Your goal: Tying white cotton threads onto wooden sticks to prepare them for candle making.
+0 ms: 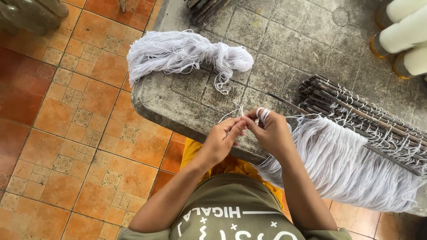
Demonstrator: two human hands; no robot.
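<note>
We work at a worn grey slab [187, 111] above an orange tiled floor [66, 133]. Our left hand [221, 138] pinches a white thread [231, 113] at the slab's edge; our right hand [272, 132] holds it too, loops around two fingers. A skein [187, 53] lies beyond, dark rods [356, 111] to the right.

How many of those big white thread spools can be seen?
3, all at the top right corner of the stone slab: one spool, one, one. The frame edge crops them; more may be hidden.
</note>
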